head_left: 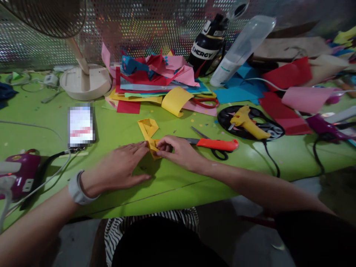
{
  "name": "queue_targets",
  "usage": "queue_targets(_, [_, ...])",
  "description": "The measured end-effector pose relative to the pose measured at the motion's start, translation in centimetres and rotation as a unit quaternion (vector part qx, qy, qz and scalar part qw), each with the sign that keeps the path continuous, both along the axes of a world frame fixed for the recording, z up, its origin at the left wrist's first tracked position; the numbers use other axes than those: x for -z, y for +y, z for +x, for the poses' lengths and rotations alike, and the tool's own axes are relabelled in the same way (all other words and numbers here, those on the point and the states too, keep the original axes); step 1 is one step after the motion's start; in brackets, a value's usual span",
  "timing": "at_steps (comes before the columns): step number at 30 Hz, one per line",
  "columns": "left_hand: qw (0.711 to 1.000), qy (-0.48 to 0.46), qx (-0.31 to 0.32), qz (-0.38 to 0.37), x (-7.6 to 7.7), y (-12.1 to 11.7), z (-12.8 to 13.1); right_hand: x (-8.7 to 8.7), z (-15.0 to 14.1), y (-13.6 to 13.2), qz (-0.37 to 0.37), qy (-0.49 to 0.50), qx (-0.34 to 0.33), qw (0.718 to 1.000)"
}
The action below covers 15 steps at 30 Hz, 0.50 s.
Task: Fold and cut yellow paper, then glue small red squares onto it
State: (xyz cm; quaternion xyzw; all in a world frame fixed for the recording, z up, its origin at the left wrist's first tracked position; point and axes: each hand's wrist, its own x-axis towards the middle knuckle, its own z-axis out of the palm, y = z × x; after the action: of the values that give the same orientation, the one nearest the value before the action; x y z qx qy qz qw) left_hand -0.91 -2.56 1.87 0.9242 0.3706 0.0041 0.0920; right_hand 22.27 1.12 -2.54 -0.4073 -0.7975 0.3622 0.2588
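Fingers of both hands press folded yellow paper (pixel 150 138) flat.

Glossy lime-green tabletop (pixel 116 129) across the whole middle of the frame. At upper left, round cream fan base (pixel 85 81); below it, black phone with a blurred screen (pixel 81 126). At upper centre, loose heap of red, pink, blue and yellow paper sheets (pixel 155 79). Near centre, folded yellow paper piece (pixel 148 129), with orange-handled scissors (pixel 215 144) just right. At centre right, yellow glue gun (pixel 247 122) on a black round tray (pixel 274 129). At far left, purple glue gun (pixel 19 172).
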Motion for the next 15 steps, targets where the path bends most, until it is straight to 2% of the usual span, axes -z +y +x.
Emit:
queue_targets(3, [0.997,0.012,-0.070,0.041,-0.1,0.1,0.6,-0.1,-0.1,0.0,-0.011,-0.015,0.004,1.000])
queue_targets(5, [0.993,0.022,-0.089,0.068,0.4,0.0,1.0,-0.1,-0.2,0.0,-0.016,-0.015,0.008,1.000])
queue_targets(10, [0.995,0.021,-0.079,0.055,1.9,-0.1,1.3,-0.2,-0.4,-0.1,-0.017,-0.019,0.011,1.000])
queue_targets(15, [0.995,0.015,-0.083,0.048,2.6,0.1,1.0,0.2,-0.3,0.0,0.011,-0.004,-0.004,1.000])
